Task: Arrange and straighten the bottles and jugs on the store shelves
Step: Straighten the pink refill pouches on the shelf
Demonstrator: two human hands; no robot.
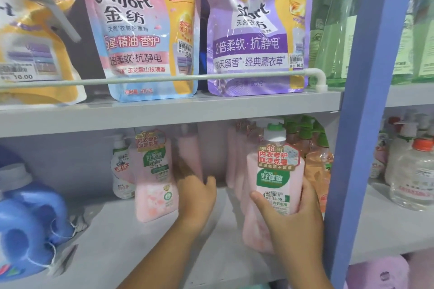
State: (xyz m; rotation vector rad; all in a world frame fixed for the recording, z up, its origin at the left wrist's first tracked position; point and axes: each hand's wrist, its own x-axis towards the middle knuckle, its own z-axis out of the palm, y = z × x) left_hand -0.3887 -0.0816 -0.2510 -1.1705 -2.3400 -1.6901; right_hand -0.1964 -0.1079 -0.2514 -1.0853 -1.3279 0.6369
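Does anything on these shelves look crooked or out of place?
Yes. On the upper shelf, the yellow pouch at far left leans sideways, unlike the upright pink pouch beside it. Below, the pink bottle left of the hands tilts. The right hand holds another pink bottle, also tilted.

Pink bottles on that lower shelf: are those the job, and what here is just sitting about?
In the job:
- pink bottle, held by the right hand
- left hand, reaching toward a blurred pink bottle

Sitting about:
- blue jug
- pink Comfort pouch
- purple pouch
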